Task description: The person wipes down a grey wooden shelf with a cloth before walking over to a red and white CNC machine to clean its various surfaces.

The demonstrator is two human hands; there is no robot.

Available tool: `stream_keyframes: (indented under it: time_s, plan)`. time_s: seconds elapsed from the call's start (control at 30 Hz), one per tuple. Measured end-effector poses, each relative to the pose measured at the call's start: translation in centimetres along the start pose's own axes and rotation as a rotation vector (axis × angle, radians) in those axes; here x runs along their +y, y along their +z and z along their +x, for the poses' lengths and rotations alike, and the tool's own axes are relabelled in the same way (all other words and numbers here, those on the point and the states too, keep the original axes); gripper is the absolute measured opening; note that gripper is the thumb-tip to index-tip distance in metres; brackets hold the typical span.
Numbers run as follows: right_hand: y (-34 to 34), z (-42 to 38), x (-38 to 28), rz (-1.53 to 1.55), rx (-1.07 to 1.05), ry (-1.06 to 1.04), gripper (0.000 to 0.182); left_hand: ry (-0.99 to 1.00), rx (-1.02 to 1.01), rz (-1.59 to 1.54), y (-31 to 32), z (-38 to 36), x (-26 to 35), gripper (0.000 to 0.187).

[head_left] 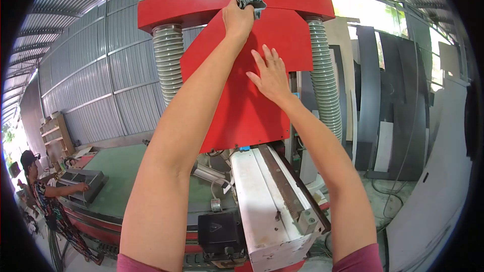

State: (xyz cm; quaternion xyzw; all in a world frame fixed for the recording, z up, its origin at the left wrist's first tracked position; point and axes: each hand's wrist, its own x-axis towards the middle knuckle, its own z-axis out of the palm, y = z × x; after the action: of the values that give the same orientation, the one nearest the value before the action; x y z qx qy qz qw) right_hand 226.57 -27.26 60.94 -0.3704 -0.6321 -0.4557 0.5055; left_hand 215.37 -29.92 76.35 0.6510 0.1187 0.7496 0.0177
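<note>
A crumpled grey-green cloth (248,0) is gripped in my left hand (238,19), raised to the top of a red machine housing (242,106). The cloth lies against the red upper band (297,1). Lower and to the right, my right hand (271,73) is at the front of the red panel with its fingers spread and nothing in it. Whether its fingertips touch the panel is hard to tell.
Ribbed clear hoses (168,55) (325,80) hang on both sides. Below lies a white machine beam (262,211) with a dark rail. A person (43,191) works at the green table (126,171), left. Large sheets (398,95) lean at right.
</note>
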Motion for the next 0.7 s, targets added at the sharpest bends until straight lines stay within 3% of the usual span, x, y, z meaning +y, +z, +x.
stream_keyframes:
  time_s: [0.3,0.37,0.57,0.63,0.7]
  plan:
    - [5.0,-0.6,0.4,-0.005,0.073,0.029,0.068,0.092,-0.05,0.306,4.0,0.2,-0.5,0.033]
    - [5.3,-0.8,0.7,-0.027,0.119,0.013,0.069,0.222,-0.065,0.389,4.8,0.2,-1.0,0.036]
    - [5.8,-1.1,1.4,-0.001,0.135,0.004,0.071,0.276,0.058,0.449,7.5,1.6,-1.8,0.032]
    - [5.7,-1.1,1.4,-0.015,0.134,0.007,0.07,0.461,0.064,0.47,7.7,2.6,-1.8,0.035]
    - [5.8,-1.0,1.3,-0.031,0.138,0.009,0.07,0.523,0.13,0.46,7.9,2.7,-1.0,0.031]
